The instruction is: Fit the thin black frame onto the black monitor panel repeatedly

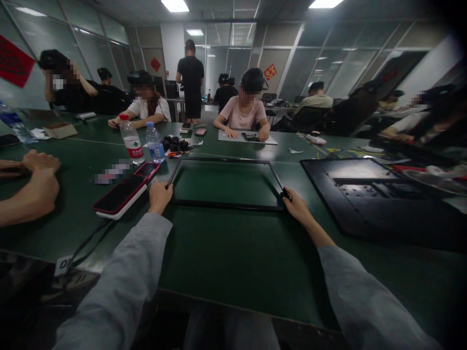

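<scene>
A thin black rectangular frame (226, 206), which looks like a monitor bezel, spans the space between my hands in front of me. The green table shows through its opening. On the left short side, my left hand (159, 196) is closed around the frame's edge. My right hand (297, 204) grips the opposite side, fingers wrapped round the black edge. I cannot tell whether the frame's far edge touches the table. To the right of my right hand lies a large black panel (328, 214) with a recessed middle, like a monitor's back cover.
Left of my left hand lie a red-edged phone (122, 194) on a white block, a red-capped bottle (132, 142) and a blue-capped bottle (155, 146). Another person's arm (34, 189) rests at the left. Across the green table (233, 262), a person in pink (244, 112) works over a white board.
</scene>
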A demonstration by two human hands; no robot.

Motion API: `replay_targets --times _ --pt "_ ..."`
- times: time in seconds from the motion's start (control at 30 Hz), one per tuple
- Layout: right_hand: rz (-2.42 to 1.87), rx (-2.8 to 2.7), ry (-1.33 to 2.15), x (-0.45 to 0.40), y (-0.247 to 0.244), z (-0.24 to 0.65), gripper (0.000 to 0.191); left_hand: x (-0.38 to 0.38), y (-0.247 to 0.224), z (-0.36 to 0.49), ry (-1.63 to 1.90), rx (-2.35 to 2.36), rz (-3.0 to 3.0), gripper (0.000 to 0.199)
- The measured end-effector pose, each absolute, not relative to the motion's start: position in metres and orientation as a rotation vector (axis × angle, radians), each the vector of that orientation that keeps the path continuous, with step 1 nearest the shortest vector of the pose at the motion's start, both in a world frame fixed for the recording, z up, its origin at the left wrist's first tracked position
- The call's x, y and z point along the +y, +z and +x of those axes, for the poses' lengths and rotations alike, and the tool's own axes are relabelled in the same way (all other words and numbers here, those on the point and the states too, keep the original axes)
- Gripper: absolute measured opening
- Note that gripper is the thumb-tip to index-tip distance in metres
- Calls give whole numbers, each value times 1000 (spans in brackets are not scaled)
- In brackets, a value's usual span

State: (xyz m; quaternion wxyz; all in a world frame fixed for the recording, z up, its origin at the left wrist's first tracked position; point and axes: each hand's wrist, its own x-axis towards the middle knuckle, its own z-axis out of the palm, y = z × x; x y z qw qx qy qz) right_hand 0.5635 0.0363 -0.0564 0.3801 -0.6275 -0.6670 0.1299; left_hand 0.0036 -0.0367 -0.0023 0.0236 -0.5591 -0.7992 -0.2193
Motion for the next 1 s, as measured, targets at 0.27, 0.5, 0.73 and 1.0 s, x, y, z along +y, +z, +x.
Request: replay_targets --times 0.27,0.5,0.73,1.0 --pt "-1636 -1725 294 36 -56 564 61 -35 -6 3 -603 -2496 -1728 49" --pt "-1650 -1752 276 36 -57 566 58 -33 -10 -1 -584 -2473 -1755 53" --pt "-1663 -1811 222 33 -53 566 55 -34 -7 1 -565 -2469 -1774 51" --pt "-1602 -1816 172 26 -41 559 56 -35 -3 5 -720 -2482 -1772 50"
